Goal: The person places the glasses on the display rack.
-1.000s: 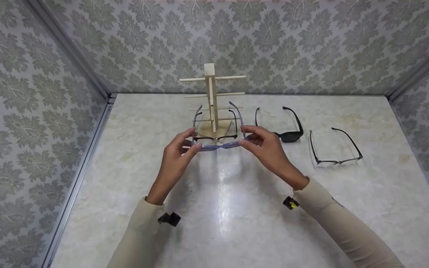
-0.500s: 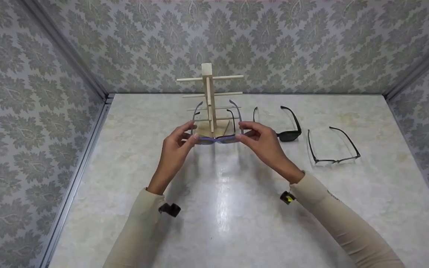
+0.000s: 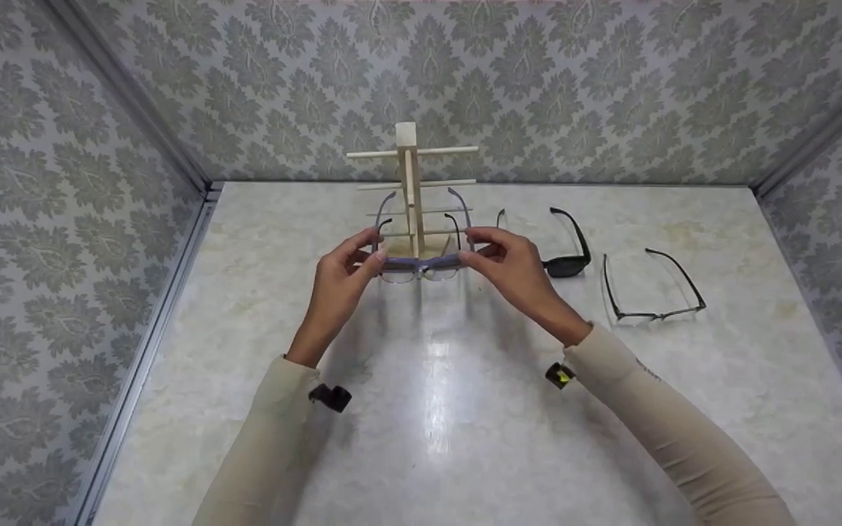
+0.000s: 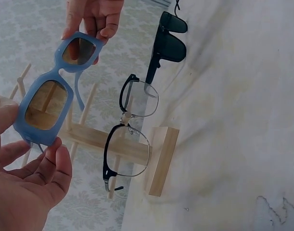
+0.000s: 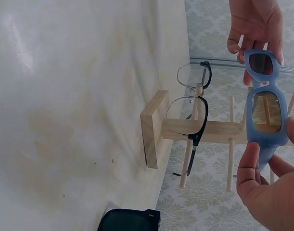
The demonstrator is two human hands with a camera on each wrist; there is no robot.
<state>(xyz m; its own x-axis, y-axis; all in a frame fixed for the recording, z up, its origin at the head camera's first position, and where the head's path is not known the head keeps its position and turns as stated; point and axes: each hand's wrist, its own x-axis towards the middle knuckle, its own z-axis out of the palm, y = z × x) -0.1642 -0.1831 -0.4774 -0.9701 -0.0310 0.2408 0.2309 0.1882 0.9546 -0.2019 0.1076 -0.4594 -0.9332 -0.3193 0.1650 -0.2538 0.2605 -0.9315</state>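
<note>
My left hand [image 3: 340, 281] and right hand [image 3: 514, 274] pinch a pair of light-blue sunglasses [image 4: 48, 103] between thumb and fingers, one hand at each hinge. Their brown-tinted lenses face me, and the temples point away, reaching either side of a wooden eyeglass stand [image 3: 406, 135]. In the right wrist view, the sunglasses [image 5: 266, 113] are raised in front of the upper pegs. Black half-rim eyeglasses [image 4: 108, 149] hang on the lowest peg, near the stand's base [image 4: 163, 161]. Seen from the head, these clear lenses [image 3: 441, 275] show just beneath the blue frame.
Right of the stand, black sunglasses [image 3: 567, 266] lie on the marbled table [image 3: 435, 467], partly hidden by my right hand. Farther right are thin black-framed eyeglasses [image 3: 658, 316] with temples unfolded. Patterned walls [image 3: 538, 88] close off the back and sides.
Both hands have moved the blue sunglasses forward and up along the stand. The half-rim eyeglasses, first visible behind the blue frame, then covered, now show below it.
</note>
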